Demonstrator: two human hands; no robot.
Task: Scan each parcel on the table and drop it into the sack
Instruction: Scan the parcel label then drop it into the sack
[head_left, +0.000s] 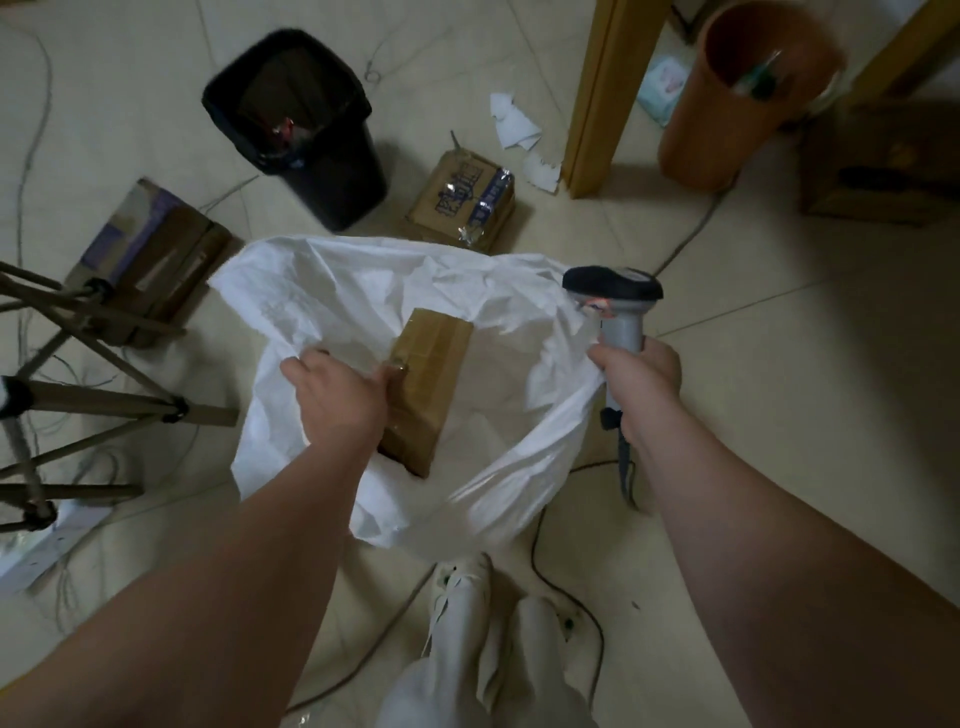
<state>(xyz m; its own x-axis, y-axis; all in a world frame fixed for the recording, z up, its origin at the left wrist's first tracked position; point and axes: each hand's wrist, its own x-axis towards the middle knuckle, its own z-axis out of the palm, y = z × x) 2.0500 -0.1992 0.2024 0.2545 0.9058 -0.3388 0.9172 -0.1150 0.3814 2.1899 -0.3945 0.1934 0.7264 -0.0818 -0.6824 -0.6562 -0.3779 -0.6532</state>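
Observation:
A white sack (363, 291) lies open on the floor in front of me. My left hand (337, 395) grips a taped brown cardboard parcel (431, 374) by its near edge and holds it over the sack's mouth. My right hand (641, 379) grips the grey handle of a barcode scanner (615, 306) and pinches the sack's right rim with it, lifting that edge. The scanner's dark head points left, with a red glow under it. The table is out of view.
On the floor beyond the sack stand a black bin (301, 124), a taped carton (462, 200) and another carton (150, 249) at the left. Tripod legs (104, 405) cross the left side. An orange bin (737, 98), a wooden post (602, 98) and cables lie around.

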